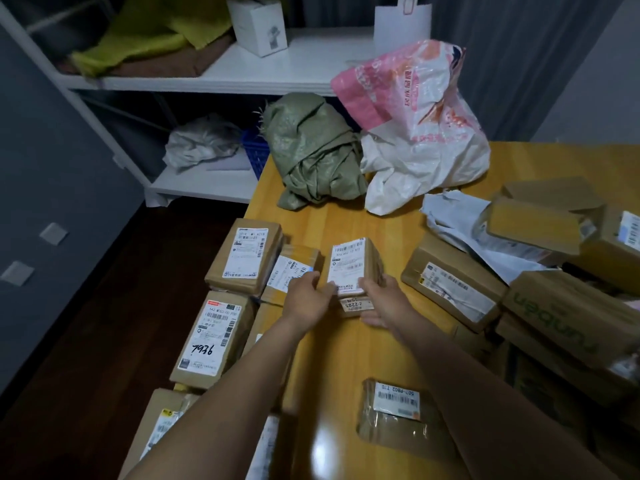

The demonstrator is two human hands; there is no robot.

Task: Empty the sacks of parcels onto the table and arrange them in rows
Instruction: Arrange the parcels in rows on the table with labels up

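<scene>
Both my hands hold a small brown parcel [349, 263] with a white label at the middle of the wooden table [346, 341]. My left hand [306, 299] grips its near left corner, my right hand [381, 299] its near right corner. A second small parcel [355, 305] marked 2205 lies just beneath it. Labelled parcels [247, 256] lie in a row along the table's left edge. A loose heap of cardboard parcels [453, 282] fills the right side. A crumpled green sack [313, 150] and a pink-and-white sack [419, 129] sit at the far edge.
One taped parcel [394, 410] lies near me between my forearms. White shelving [277, 74] stands behind the table with a white box [259, 24], yellow cloth and a blue crate [256, 150]. Dark wooden floor lies left of the table.
</scene>
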